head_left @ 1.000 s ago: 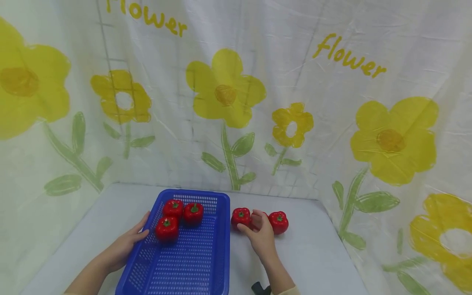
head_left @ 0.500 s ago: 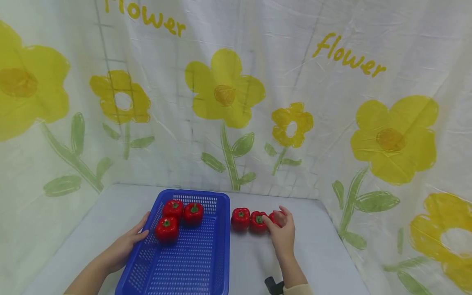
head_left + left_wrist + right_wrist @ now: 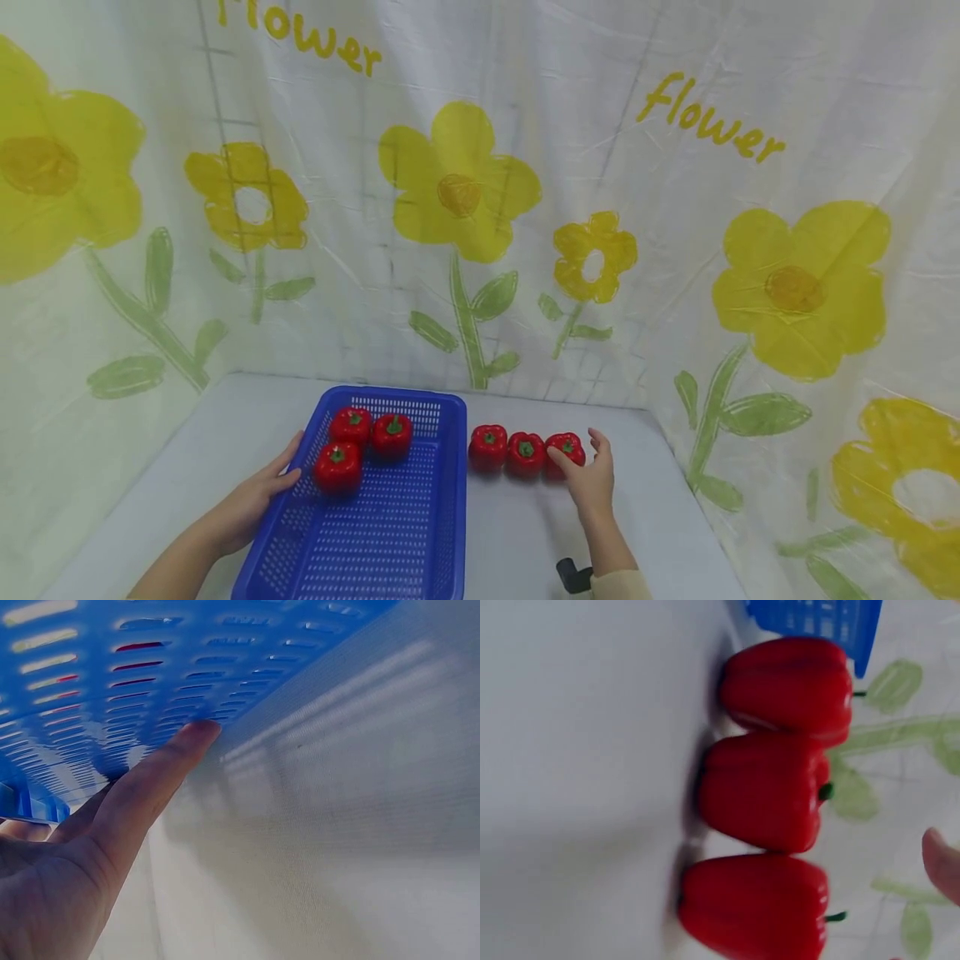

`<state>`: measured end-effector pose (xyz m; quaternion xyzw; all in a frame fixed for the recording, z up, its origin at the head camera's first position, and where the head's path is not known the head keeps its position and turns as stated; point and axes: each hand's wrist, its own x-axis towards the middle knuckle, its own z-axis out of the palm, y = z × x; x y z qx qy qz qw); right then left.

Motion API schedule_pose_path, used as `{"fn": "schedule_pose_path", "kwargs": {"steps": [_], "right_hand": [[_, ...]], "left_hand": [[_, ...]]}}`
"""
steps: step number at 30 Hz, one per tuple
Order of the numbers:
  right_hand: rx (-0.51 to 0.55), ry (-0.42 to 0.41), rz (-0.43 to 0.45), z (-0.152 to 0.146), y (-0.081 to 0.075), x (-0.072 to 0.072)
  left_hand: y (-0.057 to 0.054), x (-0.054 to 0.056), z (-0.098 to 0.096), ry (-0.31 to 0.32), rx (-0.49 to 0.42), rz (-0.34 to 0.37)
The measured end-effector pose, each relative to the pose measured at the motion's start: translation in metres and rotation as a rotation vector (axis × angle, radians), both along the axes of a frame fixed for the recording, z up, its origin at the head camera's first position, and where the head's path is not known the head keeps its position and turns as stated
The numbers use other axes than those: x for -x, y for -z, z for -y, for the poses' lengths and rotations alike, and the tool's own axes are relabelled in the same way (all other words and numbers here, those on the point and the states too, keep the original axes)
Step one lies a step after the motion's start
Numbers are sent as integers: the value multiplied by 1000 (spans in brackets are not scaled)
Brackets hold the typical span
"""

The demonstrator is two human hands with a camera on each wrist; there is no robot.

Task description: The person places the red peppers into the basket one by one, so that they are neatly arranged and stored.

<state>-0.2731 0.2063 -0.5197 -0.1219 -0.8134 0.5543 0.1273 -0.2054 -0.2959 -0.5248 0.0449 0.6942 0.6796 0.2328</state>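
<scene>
My left hand (image 3: 251,500) is at the left side of a blue plastic basket (image 3: 459,483), its fingers lying straight along the slotted outer wall (image 3: 142,671). Inside, toward the back left, sit three red bell peppers (image 3: 338,468) with green stems. Three more red bell peppers stand in a row on the table to the right of the basket. My right hand (image 3: 596,482) is spread around the rightmost pepper (image 3: 562,442), thumb over its near left side and fingers past its right. In the right wrist view, the thumb (image 3: 943,866) is apart from that pepper (image 3: 754,904).
The white table (image 3: 517,550) runs back to a hanging cloth (image 3: 337,250) printed with yellow flowers. A small black object (image 3: 573,575) lies beside my right wrist. The row's leftmost pepper (image 3: 488,448) stands close to the basket's right rim.
My right hand has moved rightward along the row, from over the middle pepper to the rightmost one, uncovering the middle pepper. The left hand and basket stay put.
</scene>
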Motion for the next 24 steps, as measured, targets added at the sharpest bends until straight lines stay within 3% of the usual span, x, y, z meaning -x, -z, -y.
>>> {"fn": "schedule_pose_path", "kwargs": {"steps": [5, 12, 24], "right_hand": [[-13, -59, 58, -16, 18, 8], [60, -153, 135, -32, 40, 13], [33, -221, 150, -41, 47, 24]], "left_hand": [[0, -1, 0, -5, 8, 2], [4, 0, -2, -23, 11, 10], [5, 1, 0, -14, -9, -11]]}}
